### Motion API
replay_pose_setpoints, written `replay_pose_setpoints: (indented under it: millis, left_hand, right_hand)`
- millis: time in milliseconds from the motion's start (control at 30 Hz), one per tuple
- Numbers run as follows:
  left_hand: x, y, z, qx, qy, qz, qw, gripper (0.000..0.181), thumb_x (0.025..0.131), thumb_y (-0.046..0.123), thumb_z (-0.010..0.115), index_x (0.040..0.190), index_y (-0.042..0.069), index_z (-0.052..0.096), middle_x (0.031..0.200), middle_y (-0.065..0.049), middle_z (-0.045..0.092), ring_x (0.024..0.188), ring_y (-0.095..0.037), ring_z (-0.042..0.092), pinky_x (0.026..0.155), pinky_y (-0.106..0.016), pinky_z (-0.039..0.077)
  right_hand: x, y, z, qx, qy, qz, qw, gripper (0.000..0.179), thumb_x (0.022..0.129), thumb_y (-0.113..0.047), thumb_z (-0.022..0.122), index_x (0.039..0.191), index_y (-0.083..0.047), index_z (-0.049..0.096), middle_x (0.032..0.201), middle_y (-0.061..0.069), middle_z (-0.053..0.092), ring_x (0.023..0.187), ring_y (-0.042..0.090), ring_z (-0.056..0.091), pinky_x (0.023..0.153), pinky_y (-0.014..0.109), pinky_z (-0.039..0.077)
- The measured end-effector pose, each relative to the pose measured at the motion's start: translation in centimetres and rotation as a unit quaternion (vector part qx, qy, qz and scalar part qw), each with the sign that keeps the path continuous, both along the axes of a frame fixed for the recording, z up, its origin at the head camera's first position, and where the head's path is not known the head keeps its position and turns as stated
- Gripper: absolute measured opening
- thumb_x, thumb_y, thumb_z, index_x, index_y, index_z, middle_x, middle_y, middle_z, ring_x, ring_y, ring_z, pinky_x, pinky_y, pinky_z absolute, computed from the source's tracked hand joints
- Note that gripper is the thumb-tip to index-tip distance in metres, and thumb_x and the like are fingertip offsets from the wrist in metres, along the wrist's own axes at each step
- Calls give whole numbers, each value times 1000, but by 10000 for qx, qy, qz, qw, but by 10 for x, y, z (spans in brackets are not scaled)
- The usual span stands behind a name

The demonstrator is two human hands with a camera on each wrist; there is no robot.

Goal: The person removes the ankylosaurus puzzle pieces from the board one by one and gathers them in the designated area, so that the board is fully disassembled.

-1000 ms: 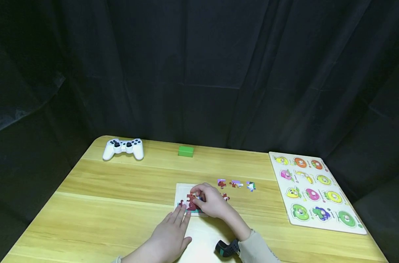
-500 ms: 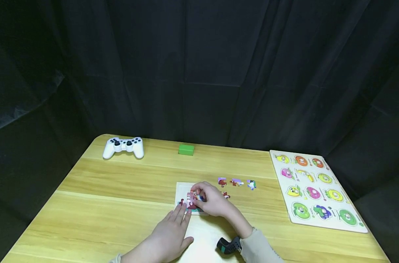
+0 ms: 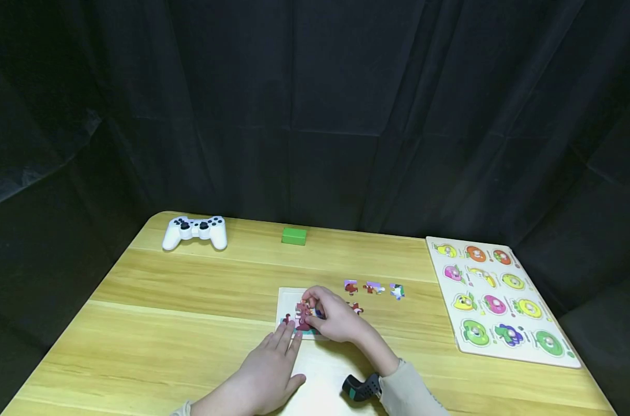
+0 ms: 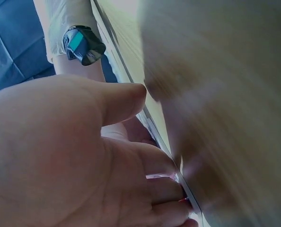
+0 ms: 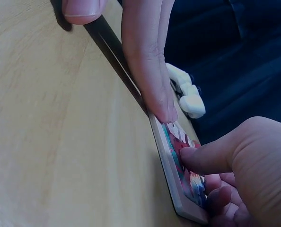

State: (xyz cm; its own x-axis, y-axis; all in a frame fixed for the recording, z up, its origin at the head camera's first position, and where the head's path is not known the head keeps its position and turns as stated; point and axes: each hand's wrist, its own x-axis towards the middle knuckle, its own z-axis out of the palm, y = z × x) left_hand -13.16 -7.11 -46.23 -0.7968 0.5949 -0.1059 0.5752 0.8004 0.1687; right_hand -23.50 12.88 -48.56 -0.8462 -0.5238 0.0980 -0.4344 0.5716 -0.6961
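A small jigsaw tray [image 3: 287, 297] with a pale frame lies on the table; a partly assembled picture in red and teal shows inside it. My left hand [image 3: 269, 372] rests with straight fingers on the tray's near edge, the fingertips at the picture. From the right, my right hand [image 3: 335, 318] reaches over the tray and pinches a dark red puzzle piece [image 3: 302, 311] between thumb and fingers. The right wrist view has the thumb [image 5: 192, 158] down on the red part of the picture. My right hand hides the tray's right part.
Several loose puzzle pieces [image 3: 374, 288] lie right of the tray. A fruit peg board [image 3: 452, 341] covers the table's right side. Toward the back are a white game controller [image 3: 195, 231] and a green block [image 3: 294, 236]. Black curtain [image 3: 335, 115] hangs behind the table.
The red piece under my right fingers caught a pale glare half a second ago and looks dark red again now. Both hands stay nearly in place; the view has shifted slightly.
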Motion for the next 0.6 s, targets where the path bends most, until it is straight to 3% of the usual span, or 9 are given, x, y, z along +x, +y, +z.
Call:
replay_pose_setpoints:
  millis: [400,600]
  left_hand:
    - [0,2,2,-36,74,23,10000,74,106,47,59,156,-6,46,166,-28,37,155,-42,37,122,-53,39]
    - [0,2,1,10,101,26,9999,74,106,47,59,156,-6,46,165,-29,38,155,-43,37,122,-53,39]
  right_hand:
    - [1,3,1,-220,69,209,9995,37,91,4,76,116,-9,52,93,5,56,75,12,48,69,25,44]
    - [1,5,-1,-218,80,158,9996,37,92,1,77,123,-7,60,101,1,60,77,11,51,70,25,46]
